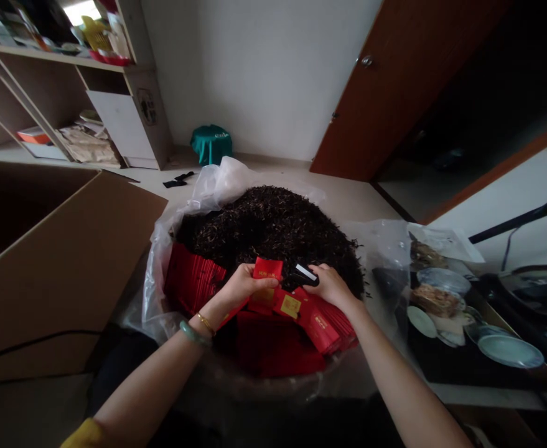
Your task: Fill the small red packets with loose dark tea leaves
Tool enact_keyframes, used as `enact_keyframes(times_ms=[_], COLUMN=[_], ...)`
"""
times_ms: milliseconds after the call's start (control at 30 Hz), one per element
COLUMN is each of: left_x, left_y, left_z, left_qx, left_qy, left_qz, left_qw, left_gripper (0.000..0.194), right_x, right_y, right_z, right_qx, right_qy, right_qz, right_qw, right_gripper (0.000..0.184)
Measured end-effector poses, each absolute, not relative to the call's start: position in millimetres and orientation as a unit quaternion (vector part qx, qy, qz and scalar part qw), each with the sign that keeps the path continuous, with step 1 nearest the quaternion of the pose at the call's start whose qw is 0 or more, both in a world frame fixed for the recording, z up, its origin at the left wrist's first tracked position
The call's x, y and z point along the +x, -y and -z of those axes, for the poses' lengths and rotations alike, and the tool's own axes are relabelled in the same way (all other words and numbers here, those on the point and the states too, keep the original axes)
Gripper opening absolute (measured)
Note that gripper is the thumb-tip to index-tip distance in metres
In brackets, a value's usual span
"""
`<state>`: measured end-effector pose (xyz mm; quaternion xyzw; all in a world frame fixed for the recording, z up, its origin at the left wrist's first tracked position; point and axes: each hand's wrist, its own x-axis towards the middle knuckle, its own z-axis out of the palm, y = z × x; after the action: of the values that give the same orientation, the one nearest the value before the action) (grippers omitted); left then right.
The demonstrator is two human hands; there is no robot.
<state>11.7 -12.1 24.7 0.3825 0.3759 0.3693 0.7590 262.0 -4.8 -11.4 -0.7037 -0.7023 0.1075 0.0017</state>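
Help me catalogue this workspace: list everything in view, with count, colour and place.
Leaf-like heap: one, near-black, centre
Plastic liner: one, clear, around heap
Loose packets: many, red, heap's near side
Held packet: one, red, left hand
Small tool: one, black with pale strip, right hand
Cardboard box: one, brown, left
Shelf unit: one, pale, upper left, holding assorted items
Covered object: one, green, by wall
Door: one, brown, upper right
Dishes: several, pale, right
Bracelets: two, gold and green, left wrist
Left hand: one, centre
Right hand: one, centre-right
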Motion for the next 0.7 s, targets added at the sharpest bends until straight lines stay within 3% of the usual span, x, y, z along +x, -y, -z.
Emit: enact_keyframes(times_ms=[167, 400, 533, 700], left_x=[10, 11, 13, 16], left_y=[8, 9, 11, 15], left_z=[-22, -18, -17, -17], left_qx=[0.389, 0.409, 0.446, 0.490], left_qy=[-0.376, -0.391, -0.384, -0.373], left_qz=[-0.369, -0.362, -0.341, -0.313], left_qw=[0.756, 0.741, 0.733, 0.723], left_gripper=[0.041, 0.039, 0.036, 0.030], right_x=[279, 282, 255, 220], right_y=[-4, 2, 22, 39], right_z=[23, -28, -58, -67], right_qx=[-0.724, -0.621, -0.554, -0.535], right_qy=[0.664, 0.671, 0.722, 0.769], right_qz=[-0.162, -0.265, -0.297, -0.247], right_qw=[0.093, 0.308, 0.289, 0.248], right_gripper=[0.064, 0.052, 0.052, 0.045])
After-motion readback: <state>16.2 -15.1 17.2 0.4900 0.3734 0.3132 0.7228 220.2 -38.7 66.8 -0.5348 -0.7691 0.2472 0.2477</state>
